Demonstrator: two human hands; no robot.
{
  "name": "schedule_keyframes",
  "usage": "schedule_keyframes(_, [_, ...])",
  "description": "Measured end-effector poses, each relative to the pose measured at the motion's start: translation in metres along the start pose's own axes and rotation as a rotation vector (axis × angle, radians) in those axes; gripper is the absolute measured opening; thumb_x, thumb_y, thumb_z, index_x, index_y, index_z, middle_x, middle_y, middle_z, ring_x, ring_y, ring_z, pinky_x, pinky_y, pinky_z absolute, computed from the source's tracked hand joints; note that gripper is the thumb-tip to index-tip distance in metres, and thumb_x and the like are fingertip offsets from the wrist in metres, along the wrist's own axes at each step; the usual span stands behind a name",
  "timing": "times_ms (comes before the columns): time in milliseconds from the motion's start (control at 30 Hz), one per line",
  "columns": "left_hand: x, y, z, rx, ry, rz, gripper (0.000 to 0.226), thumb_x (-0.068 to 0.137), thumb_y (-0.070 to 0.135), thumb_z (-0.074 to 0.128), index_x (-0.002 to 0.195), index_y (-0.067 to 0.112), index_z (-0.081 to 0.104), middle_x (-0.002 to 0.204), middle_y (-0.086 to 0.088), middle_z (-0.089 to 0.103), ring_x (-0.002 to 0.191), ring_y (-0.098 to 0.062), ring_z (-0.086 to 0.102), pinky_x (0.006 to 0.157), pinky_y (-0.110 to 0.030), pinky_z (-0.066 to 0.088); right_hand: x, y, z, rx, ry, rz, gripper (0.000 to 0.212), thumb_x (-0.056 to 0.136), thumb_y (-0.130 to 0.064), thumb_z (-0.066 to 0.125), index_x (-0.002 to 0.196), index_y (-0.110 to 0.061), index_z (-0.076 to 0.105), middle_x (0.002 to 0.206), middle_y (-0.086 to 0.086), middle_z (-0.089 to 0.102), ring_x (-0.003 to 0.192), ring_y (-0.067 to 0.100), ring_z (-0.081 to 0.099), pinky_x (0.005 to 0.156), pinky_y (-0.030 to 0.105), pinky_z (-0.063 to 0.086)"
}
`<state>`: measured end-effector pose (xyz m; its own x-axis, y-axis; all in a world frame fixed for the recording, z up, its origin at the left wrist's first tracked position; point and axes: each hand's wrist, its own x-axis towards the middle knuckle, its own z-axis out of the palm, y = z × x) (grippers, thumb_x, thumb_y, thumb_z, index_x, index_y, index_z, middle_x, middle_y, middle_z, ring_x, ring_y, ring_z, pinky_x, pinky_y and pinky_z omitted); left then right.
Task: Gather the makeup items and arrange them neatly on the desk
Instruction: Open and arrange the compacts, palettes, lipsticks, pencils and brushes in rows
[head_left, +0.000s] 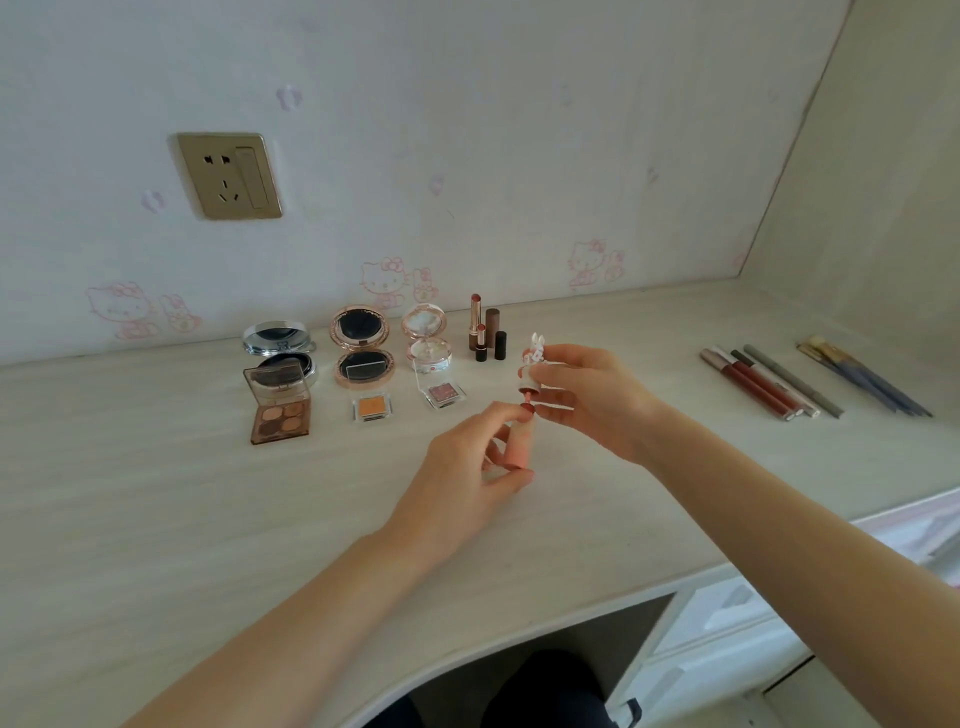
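Pink lip-gloss tube (516, 448) held before open compacts (362, 347) and lipsticks (486, 332).

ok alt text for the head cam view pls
Above a pale desk, the left hand holds a pink lip gloss tube while the right hand holds its bunny-topped wand cap. Open compacts and lipsticks line the wall.

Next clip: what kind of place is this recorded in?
Likely a home bedroom or vanity corner: a pale built-in desk against cartoon-cat wallpaper, a wall socket, and open compacts, lipsticks and makeup brushes laid out in rows.
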<state>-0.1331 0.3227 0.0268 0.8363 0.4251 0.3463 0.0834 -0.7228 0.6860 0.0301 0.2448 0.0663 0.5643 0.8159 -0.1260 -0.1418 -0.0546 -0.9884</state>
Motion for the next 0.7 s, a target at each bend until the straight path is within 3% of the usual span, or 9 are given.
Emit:
schedule_keyframes(133, [0.012,-0.005,0.005,0.290,-0.026,0.087,0.046,0.084,0.034,0.069,0.126,0.033,0.049,0.103,0.009,0.058,0.098,-0.011,0.049,0.083,-0.030,0.044,0.021,-0.004,-0.008,-0.073,-0.079,0.083,0.025,0.090,-0.002,0.059,0.114,0.003,0.062,0.092,0.010,0.063,0.083,0.023,0.063,0.089,0.034,0.050])
schedule_keyframes(233, [0.022,-0.009,0.006,0.412,-0.013,0.116,0.045,0.085,0.040,0.066,0.125,0.029,0.050,0.104,0.005,0.059,0.101,-0.016,0.048,0.084,-0.036,0.046,0.038,-0.006,-0.003,-0.221,-0.075,0.091,0.022,0.089,-0.003,0.061,0.110,0.002,0.063,0.090,0.010,0.064,0.078,0.019,0.065,0.077,0.028,0.052])
schedule_keyframes(367, [0.031,-0.019,0.008,0.431,0.022,0.116,0.045,0.083,0.043,0.066,0.122,0.025,0.053,0.102,0.003,0.060,0.100,-0.018,0.050,0.083,-0.035,0.046,0.060,-0.005,0.008,-0.416,-0.018,0.082,0.023,0.086,-0.007,0.066,0.109,-0.002,0.064,0.086,0.009,0.067,0.075,0.017,0.065,0.065,0.023,0.050])
schedule_keyframes(467, [0.036,-0.024,0.009,0.433,0.015,0.113,0.045,0.084,0.046,0.064,0.122,0.024,0.055,0.106,0.003,0.061,0.102,-0.019,0.050,0.085,-0.031,0.044,0.070,-0.004,0.014,-0.614,-0.015,0.024,0.021,0.083,-0.013,0.070,0.101,-0.003,0.070,0.079,0.003,0.060,0.071,0.013,0.053,0.061,0.019,0.042])
schedule_keyframes(700, [0.043,-0.031,0.012,0.429,0.016,0.102,0.048,0.084,0.048,0.063,0.123,0.021,0.057,0.112,0.001,0.060,0.106,-0.019,0.051,0.089,-0.030,0.042,0.083,-0.001,0.020,-0.685,-0.019,0.043,0.022,0.080,-0.016,0.073,0.099,-0.005,0.072,0.087,0.002,0.063,0.073,0.008,0.053,0.062,0.019,0.040])
